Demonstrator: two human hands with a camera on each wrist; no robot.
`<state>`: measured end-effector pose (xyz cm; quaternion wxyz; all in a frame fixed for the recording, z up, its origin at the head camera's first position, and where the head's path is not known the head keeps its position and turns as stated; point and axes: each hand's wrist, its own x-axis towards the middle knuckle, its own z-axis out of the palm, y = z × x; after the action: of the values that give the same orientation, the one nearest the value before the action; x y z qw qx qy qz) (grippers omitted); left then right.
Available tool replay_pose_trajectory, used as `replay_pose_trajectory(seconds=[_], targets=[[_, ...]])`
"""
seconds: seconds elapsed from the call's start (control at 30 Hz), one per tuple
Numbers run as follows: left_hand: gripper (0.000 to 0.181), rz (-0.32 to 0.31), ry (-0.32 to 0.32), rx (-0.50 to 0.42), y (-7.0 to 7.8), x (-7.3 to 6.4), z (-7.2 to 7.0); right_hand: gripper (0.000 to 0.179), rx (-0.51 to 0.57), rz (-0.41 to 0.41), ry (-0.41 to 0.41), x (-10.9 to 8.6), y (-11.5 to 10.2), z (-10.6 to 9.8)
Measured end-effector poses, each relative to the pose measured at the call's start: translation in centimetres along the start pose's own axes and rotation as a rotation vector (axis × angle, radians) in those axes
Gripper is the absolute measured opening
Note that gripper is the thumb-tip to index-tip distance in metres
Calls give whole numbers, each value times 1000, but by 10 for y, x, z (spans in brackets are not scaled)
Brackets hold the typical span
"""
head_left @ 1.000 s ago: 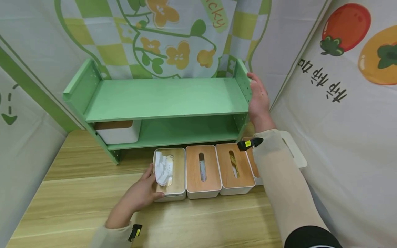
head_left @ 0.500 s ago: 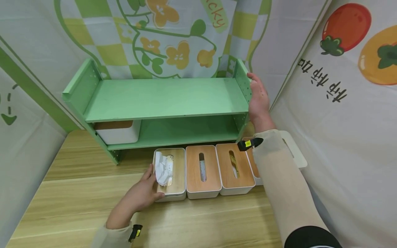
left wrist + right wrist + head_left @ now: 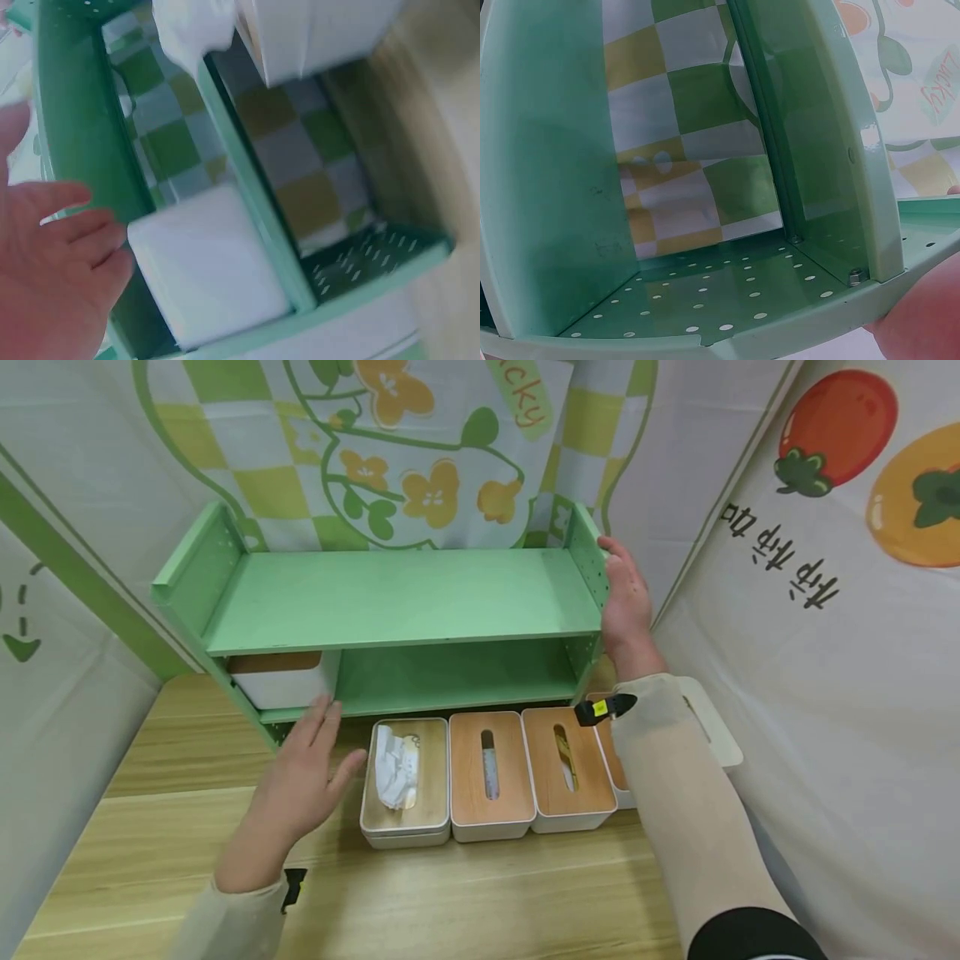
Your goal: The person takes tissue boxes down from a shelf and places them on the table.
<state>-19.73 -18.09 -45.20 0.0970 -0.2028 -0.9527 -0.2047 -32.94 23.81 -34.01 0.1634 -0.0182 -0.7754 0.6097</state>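
My left hand [image 3: 300,777] is in front of the green shelf rack [image 3: 405,593], its fingers straight and apart. Its fingertips are close to a white box [image 3: 288,681] with a wooden lid at the left end of the lower shelf. In the left wrist view the fingers [image 3: 97,236] appear beside that white box [image 3: 210,262]; contact cannot be told. My right hand [image 3: 626,610] rests along the outer face of the right side panel, fingers extended upward. Right of the left hand stands a tissue box [image 3: 431,777] with a white tissue sticking out.
Two wooden-lidded boxes with slots, one middle [image 3: 510,785] and one further right [image 3: 592,785], stand in a row with the tissue box on the wooden table [image 3: 450,902]. Another box is partly hidden by the right sleeve. A white flat object [image 3: 720,727] lies by the right wall.
My left hand has let go of the tissue box and moved left and up toward the white box on the lower shelf. The tissue box and right hand stay in place.
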Motion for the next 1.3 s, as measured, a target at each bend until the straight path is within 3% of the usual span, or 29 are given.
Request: replay_pose_trajectory(seconds=[0.07,0.2,0.43,0.5,0.67,0.87,1.3], targets=[[74,31,88,50,-5,8,-7,44,-1,-2,-1,0,0,-1],[68,60,193,115,-19,24,-17,44,-13,3,-6,0,-1,-1],[37,89,315,265,-36,51,-29,44,-22,14,-9,-2,0,-1],[35,55,289,302,-40,58,-30,44,-18,7,-10,-2,1,-1],[42,-85,153,323,-46,68,-30,45,-14,-9,-11,-1,1,-1],[42,-180,67,281,-36,71,-28,45,-11,-13,-14,-1,0,-1],[44,-160,-7,301,-4,63,-30,46,-12,-49,-29,-2,1,-2]])
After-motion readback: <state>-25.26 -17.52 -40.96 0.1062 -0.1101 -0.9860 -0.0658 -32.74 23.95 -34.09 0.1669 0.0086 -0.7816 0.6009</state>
